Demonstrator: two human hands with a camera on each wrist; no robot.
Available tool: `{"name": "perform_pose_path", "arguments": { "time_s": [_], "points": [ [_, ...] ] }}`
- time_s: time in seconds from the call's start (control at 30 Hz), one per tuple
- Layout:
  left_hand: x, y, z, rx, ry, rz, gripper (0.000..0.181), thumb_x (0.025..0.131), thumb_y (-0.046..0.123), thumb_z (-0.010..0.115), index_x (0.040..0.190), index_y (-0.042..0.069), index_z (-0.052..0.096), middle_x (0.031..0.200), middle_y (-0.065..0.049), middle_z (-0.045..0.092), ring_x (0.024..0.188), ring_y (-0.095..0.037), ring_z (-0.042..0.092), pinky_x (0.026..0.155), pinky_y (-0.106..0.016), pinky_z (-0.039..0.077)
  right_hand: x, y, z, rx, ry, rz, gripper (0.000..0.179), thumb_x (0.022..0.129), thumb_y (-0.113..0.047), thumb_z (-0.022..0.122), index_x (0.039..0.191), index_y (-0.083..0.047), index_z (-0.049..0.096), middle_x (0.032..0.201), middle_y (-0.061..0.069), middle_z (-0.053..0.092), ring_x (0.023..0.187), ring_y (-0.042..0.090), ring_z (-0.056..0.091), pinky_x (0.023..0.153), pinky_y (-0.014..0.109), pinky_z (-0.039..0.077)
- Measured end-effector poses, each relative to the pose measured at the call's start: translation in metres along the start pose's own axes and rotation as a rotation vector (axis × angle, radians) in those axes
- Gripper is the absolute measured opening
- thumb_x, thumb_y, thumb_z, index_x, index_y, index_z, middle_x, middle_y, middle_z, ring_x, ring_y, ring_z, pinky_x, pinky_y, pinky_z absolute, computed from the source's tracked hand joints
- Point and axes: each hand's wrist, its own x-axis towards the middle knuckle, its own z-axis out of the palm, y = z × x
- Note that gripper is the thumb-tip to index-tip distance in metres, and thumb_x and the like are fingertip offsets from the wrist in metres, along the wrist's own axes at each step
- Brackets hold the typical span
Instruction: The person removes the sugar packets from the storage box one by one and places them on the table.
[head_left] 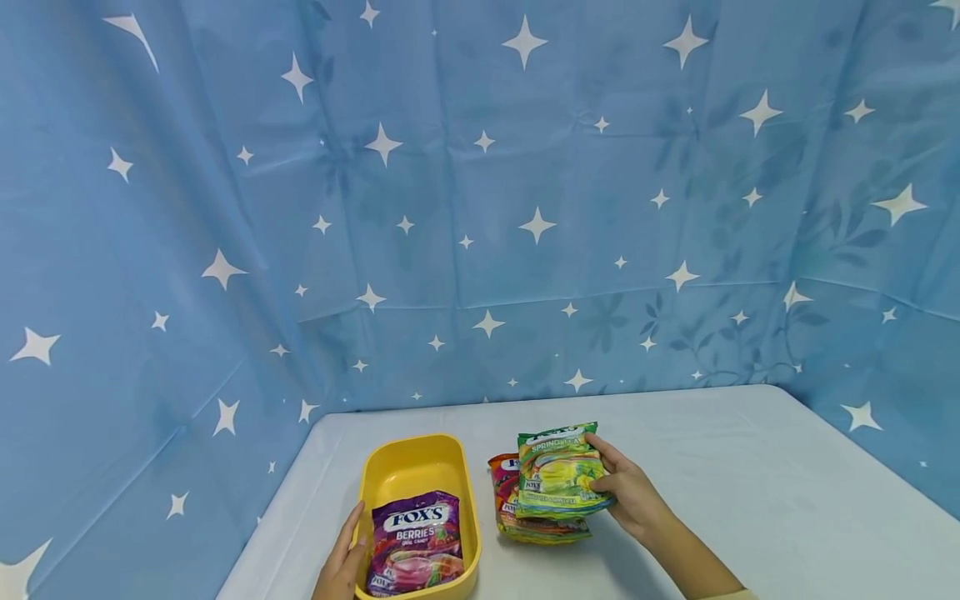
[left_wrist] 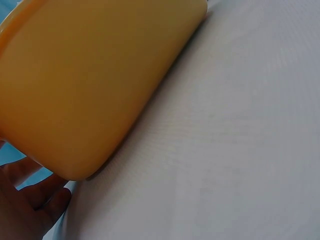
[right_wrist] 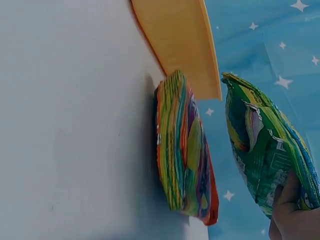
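A yellow tub (head_left: 408,467) stands on the white table (head_left: 735,475) with a purple Fox's Berries candy bag (head_left: 416,542) lying inside it. My left hand (head_left: 342,560) rests flat against the tub's left wall (left_wrist: 85,85), fingers straight. My right hand (head_left: 628,490) grips a green Spring Tea candy bag (head_left: 557,471) by its right edge, lifted just above a small stack of candy bags (head_left: 525,521). In the right wrist view the green bag (right_wrist: 265,145) hangs apart from the stack (right_wrist: 182,150), with my thumb (right_wrist: 290,200) on it.
A blue curtain with white stars (head_left: 480,192) surrounds the table on three sides. The table's right half (head_left: 795,500) is bare white cloth. The tub sits close to the table's left edge.
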Motion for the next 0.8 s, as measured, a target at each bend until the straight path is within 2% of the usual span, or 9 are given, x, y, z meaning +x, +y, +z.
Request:
{"name": "perform_pose_path", "arguments": {
  "time_s": [0.17,0.27,0.4,0.6,0.8],
  "points": [
    [0.000,-0.001,-0.001,-0.015,-0.013,0.006,0.055,0.100,0.029,0.028,0.146,0.005,0.010,0.133,-0.038,0.032,0.101,-0.033,0.057,0.076,-0.040,0.052,-0.003,-0.003,-0.016,-0.017,-0.013,0.004,0.078,0.080,0.017,0.037,0.148,-0.008,0.007,0.153,0.017,-0.005,0.137,0.039,0.011,0.104,0.036,0.036],
    [0.000,-0.001,-0.002,-0.030,-0.023,0.003,0.055,0.100,0.029,0.028,0.146,0.005,0.009,0.134,-0.038,0.031,0.102,-0.033,0.056,0.076,-0.040,0.052,-0.004,-0.005,-0.025,-0.019,-0.020,0.003,0.078,0.081,0.017,0.036,0.148,-0.008,0.004,0.153,0.016,-0.008,0.138,0.039,0.009,0.096,0.026,0.043],
    [0.000,-0.001,-0.001,-0.038,-0.030,0.007,0.057,0.100,0.031,0.028,0.146,0.005,0.008,0.134,-0.038,0.030,0.103,-0.034,0.056,0.077,-0.041,0.052,-0.005,-0.010,-0.036,-0.035,-0.018,0.004,0.078,0.082,0.017,0.035,0.148,-0.008,0.002,0.153,0.015,-0.010,0.138,0.039,0.007,0.086,0.018,0.045],
    [0.000,-0.002,-0.001,-0.057,-0.039,0.012,0.060,0.099,0.036,0.029,0.146,0.005,0.008,0.135,-0.038,0.029,0.105,-0.035,0.055,0.079,-0.042,0.051,-0.006,-0.013,-0.051,-0.078,-0.012,0.021,0.079,0.082,0.016,0.036,0.148,-0.010,0.000,0.152,0.015,-0.011,0.137,0.040,0.008,0.084,0.017,0.046],
    [0.000,-0.001,-0.002,-0.046,-0.042,0.007,0.057,0.100,0.030,0.028,0.146,0.005,0.007,0.135,-0.038,0.029,0.103,-0.032,0.056,0.077,-0.040,0.052,-0.007,-0.011,-0.064,-0.129,0.006,0.035,0.080,0.081,0.016,0.037,0.147,-0.009,0.000,0.152,0.017,-0.011,0.137,0.041,0.009,0.085,0.019,0.047]
  ]
}}
